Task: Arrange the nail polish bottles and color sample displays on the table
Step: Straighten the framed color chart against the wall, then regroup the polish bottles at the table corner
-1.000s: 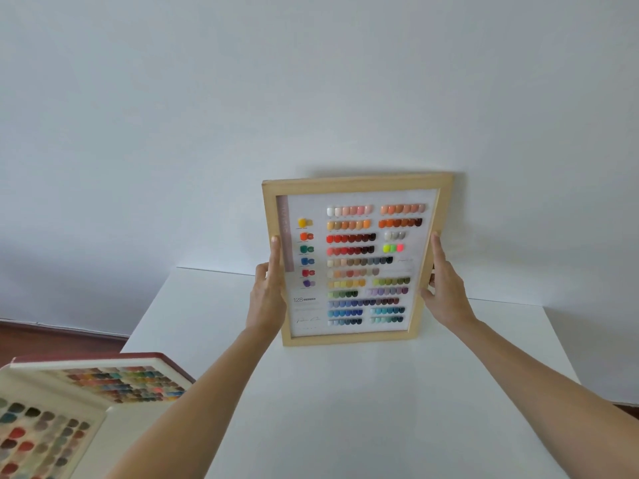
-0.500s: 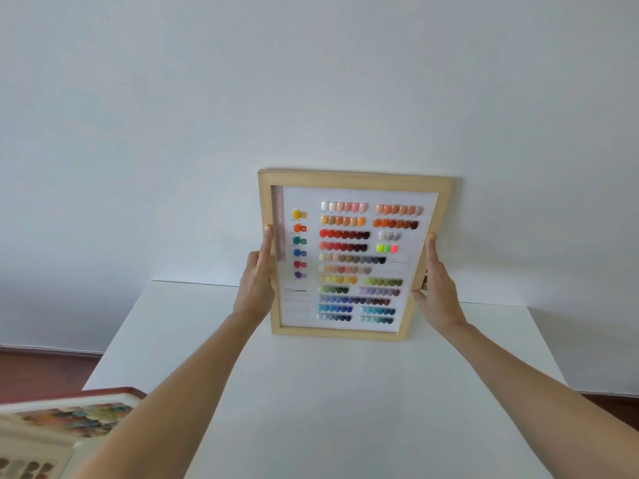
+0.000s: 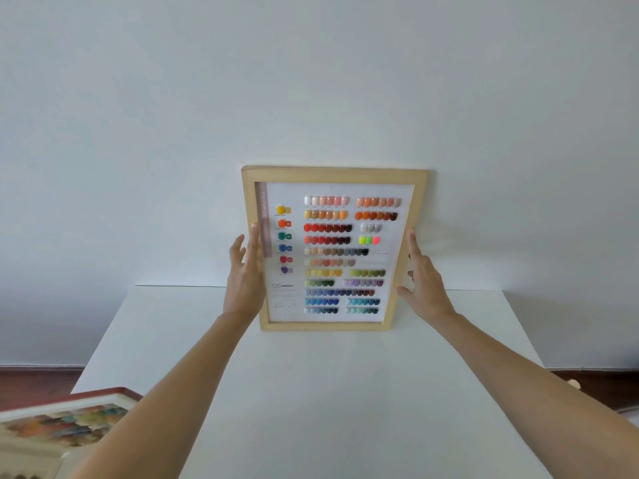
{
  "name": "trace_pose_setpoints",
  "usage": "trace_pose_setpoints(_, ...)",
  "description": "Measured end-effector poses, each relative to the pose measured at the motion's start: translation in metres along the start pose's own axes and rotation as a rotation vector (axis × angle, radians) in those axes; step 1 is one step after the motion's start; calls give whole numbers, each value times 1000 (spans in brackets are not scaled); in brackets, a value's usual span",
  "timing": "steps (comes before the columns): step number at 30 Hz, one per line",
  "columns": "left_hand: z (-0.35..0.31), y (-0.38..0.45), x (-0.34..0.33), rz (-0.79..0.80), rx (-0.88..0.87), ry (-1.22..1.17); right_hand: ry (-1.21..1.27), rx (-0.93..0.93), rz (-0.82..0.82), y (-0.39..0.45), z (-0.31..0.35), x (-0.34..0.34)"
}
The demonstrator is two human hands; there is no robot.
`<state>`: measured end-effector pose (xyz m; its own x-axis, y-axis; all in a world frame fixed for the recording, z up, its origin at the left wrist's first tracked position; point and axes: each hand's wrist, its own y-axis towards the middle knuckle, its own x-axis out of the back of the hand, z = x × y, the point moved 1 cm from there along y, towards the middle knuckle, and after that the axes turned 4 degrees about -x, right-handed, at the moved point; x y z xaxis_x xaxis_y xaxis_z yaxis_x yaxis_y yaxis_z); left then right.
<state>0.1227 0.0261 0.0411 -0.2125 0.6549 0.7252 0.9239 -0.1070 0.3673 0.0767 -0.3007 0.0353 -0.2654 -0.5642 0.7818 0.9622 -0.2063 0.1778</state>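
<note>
framed color chart (image 3: pixel 333 248) stands on tabletop (image 3: pixel 311 392) against wall | left hand (image 3: pixel 243 271), right hand (image 3: pixel 423 281) grip spread flat on its sides | swatch book (image 3: pixel 58 426) unplaced; no bottles visible

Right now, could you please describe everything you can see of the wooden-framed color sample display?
The framed color sample display has a light wooden frame around a white card with rows of small nail swatches in many colors and a dull pink strip down its left edge. It stands upright on the white table, leaning back toward the wall. The left hand and right hand flank its side edges, fingers extended.
</note>
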Motion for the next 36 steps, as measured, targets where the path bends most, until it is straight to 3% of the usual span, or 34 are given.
trace_pose_setpoints(3,-16,-10,0,-78,9,-10,9,-6,-1,-13,-4,14)
trace_pose_setpoints(6,-38,-21,-5,-135,-95,16,3,-2,19,-31,-14,34)
trace_pose_setpoints(12,-100,-53,-38,-71,-258,-34,51,-64,47,-76,-62,90)
trace_pose_setpoints(19,-194,-108,-113,70,-377,-107,37,-193,79,-118,-152,177)
trace_pose_setpoints(25,-259,-161,-175,248,-356,-139,-11,-224,178,-146,-211,214)
trace_pose_setpoints(36,-334,-180,-257,685,-189,-138,4,-288,361,-164,-257,201)
